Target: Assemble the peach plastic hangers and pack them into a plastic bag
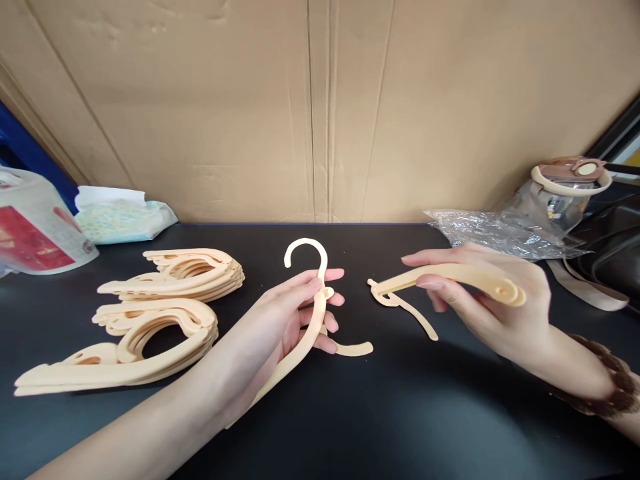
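My left hand [295, 307] is closed on a cream plastic hanger piece [311, 333] with a curved hook at its top; the thumb presses near the joint below the hook. Between the thumb and fingers of my right hand [500, 300] is a separate cream hanger arm [460, 275], with a round pivot at its near end. Past the far tip of that arm, a small curved hanger piece [415, 317] shows on the black table. Another curved cream piece [355, 349] appears just right of my left fingertips; its other end is hidden behind the hand.
Two stacks of folded cream hangers, a far stack [200, 273] and a near stack [165, 340], lie at left. Behind them are a tissue pack [125, 217] and a paper roll [40, 223]. Clear plastic wrap [490, 230] and a bottle [560, 200] stand right. Cardboard [225, 100] forms the back.
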Demonstrator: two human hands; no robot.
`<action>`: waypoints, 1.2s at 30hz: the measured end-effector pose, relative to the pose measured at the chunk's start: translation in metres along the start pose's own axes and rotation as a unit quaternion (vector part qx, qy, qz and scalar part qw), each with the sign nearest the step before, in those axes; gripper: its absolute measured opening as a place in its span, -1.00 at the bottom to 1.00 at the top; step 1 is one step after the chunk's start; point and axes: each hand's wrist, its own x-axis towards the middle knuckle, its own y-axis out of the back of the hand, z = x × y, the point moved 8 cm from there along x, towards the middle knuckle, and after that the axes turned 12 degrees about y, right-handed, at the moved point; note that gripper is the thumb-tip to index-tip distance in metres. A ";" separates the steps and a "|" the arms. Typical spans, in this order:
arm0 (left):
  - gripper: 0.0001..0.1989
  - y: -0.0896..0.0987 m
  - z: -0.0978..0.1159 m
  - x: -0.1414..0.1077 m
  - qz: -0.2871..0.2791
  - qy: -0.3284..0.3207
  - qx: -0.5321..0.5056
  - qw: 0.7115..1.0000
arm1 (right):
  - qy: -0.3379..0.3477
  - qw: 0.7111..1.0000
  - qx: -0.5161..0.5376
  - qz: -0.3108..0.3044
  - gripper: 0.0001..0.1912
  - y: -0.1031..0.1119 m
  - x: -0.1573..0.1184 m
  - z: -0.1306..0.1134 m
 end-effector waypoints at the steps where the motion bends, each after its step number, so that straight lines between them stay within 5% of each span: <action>1: -0.74 0.000 0.000 0.000 0.000 0.000 0.007 1.000 | 0.018 1.000 -0.015 0.013 -0.90 0.003 0.001 -0.003; 6: -0.76 -0.003 0.003 -0.002 0.003 -0.007 0.036 0.999 | 0.076 0.996 -0.039 -0.015 -0.62 0.002 0.010 -0.014; 14: -0.79 -0.004 0.004 -0.004 0.015 0.002 0.061 0.998 | -0.010 0.991 0.113 -0.076 -0.74 -0.027 -0.003 -0.006; 21: -0.77 -0.007 0.004 -0.004 0.005 -0.002 0.078 0.997 | 0.036 0.981 0.113 -0.157 -0.93 -0.038 -0.002 -0.019; 36: -0.70 -0.014 -0.006 -0.005 -0.067 0.026 0.119 0.990 | 0.124 0.984 0.032 -0.125 -0.89 -0.032 0.003 -0.027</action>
